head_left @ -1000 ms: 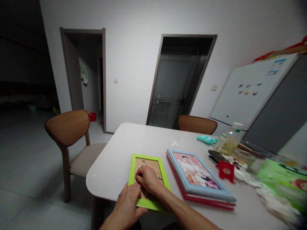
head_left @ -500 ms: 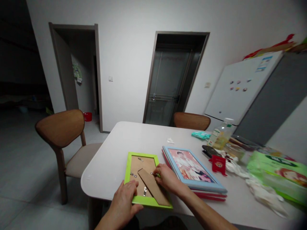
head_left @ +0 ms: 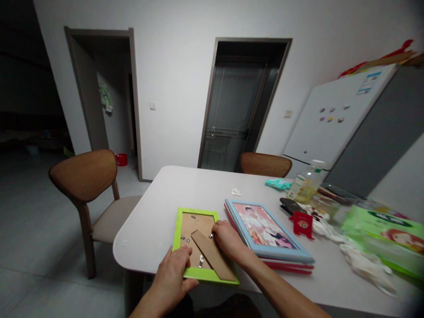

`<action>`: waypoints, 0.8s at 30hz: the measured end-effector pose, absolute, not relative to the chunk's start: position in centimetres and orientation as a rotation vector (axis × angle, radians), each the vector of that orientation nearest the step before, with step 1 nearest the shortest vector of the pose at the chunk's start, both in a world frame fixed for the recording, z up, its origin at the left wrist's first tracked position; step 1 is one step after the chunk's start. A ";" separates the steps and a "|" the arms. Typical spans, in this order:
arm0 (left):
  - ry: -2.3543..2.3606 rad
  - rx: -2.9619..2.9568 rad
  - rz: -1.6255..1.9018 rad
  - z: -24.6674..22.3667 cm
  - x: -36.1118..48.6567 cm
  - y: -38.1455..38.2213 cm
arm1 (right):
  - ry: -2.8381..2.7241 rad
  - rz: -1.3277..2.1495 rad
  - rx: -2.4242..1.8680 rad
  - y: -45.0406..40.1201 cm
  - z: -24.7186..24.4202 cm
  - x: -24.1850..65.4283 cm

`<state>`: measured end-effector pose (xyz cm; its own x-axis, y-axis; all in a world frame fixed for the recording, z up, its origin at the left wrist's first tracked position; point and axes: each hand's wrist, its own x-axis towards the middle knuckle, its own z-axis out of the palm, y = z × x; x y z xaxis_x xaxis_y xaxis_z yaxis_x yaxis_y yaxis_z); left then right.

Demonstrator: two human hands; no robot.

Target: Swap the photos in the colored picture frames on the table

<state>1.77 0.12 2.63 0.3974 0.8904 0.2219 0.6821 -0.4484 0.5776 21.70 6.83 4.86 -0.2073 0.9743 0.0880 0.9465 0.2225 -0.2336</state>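
Observation:
A lime-green picture frame (head_left: 178, 229) lies face down on the table, its brown backing board (head_left: 195, 225) and slanting stand leg (head_left: 212, 256) showing. Small metal clips (head_left: 201, 261) sit around the edges of the board. My left hand (head_left: 174, 269) grips the frame's lower left corner, thumb on the near edge and fingers over the left side. At the right side, my right hand (head_left: 228, 238) has its fingers bent and pressed to the rim beside the right clip (head_left: 211, 236); its fingertips are partly hidden.
Right of the frame is a stack of picture frames, a light-blue one (head_left: 278, 254) on top. Beyond lie a red card (head_left: 302, 224), a dark phone (head_left: 290, 206), a bottle (head_left: 306, 183), crumpled tissues (head_left: 364, 265) and a green tissue pack (head_left: 387, 238). A chair (head_left: 86, 176) stands at left.
My right hand has shifted slightly up along the frame's right edge, and the right clip shows a little more. My left hand keeps its place on the corner.

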 end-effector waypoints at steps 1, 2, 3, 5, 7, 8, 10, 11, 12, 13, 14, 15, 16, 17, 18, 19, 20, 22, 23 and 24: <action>1.358 2.259 0.723 2.6 1.7 0.1 | -2.274 0.164 -1.825 6.8 4.8 21.6; 1.361 2.254 0.728 2.6 1.7 0.1 | -2.272 0.138 -1.822 6.7 4.8 21.5; 1.364 2.248 0.733 2.6 1.7 0.1 | -2.273 0.114 -1.818 6.7 4.8 21.4; 1.363 2.243 0.737 2.6 1.7 0.0 | -2.289 0.082 -1.808 6.6 4.7 21.3; 1.366 2.246 0.732 2.6 1.7 0.0 | -2.305 0.066 -1.796 6.5 4.6 21.3; 1.367 2.250 0.726 2.6 1.7 0.0 | -2.308 0.064 -1.794 6.5 4.6 21.4; 1.369 2.252 0.713 2.6 1.7 0.0 | -2.297 0.075 -1.791 6.5 4.7 21.4; 1.369 2.250 0.707 2.6 1.7 0.0 | -2.285 0.078 -1.778 6.4 4.8 21.4; 1.370 2.248 0.704 2.6 1.8 0.0 | -2.270 0.077 -1.751 6.3 4.8 21.2; 1.370 2.250 0.704 2.6 1.8 0.0 | -2.256 0.080 -1.713 6.3 4.9 20.9; 1.371 2.254 0.706 2.6 1.8 0.0 | -2.247 0.095 -1.672 6.2 5.0 20.4; 1.370 2.261 0.708 2.6 1.9 0.0 | -2.249 0.121 -1.630 6.2 5.0 19.8; 1.368 2.269 0.708 2.6 1.9 0.0 | -2.263 0.151 -1.593 6.2 5.0 19.1; 1.366 2.276 0.709 2.6 1.9 0.0 | -2.283 0.178 -1.567 6.2 4.9 18.4; 1.366 2.281 0.708 2.7 1.9 0.0 | -2.301 0.194 -1.552 6.2 4.8 17.6; 1.366 2.285 0.707 2.7 1.9 0.0 | -2.312 0.194 -1.541 6.3 4.6 16.8; 1.369 2.287 0.707 2.8 1.9 0.0 | -2.312 0.183 -1.536 6.4 4.4 16.1; 1.380 2.287 0.705 3.0 2.0 -0.1 | -2.292 0.173 -1.541 6.7 4.0 14.9; 1.389 2.285 0.703 3.1 2.0 -0.1 | -2.277 0.182 -1.543 6.9 3.8 14.5; 1.396 2.283 0.698 3.2 2.0 -0.2 | -2.259 0.196 -1.548 7.1 3.6 14.2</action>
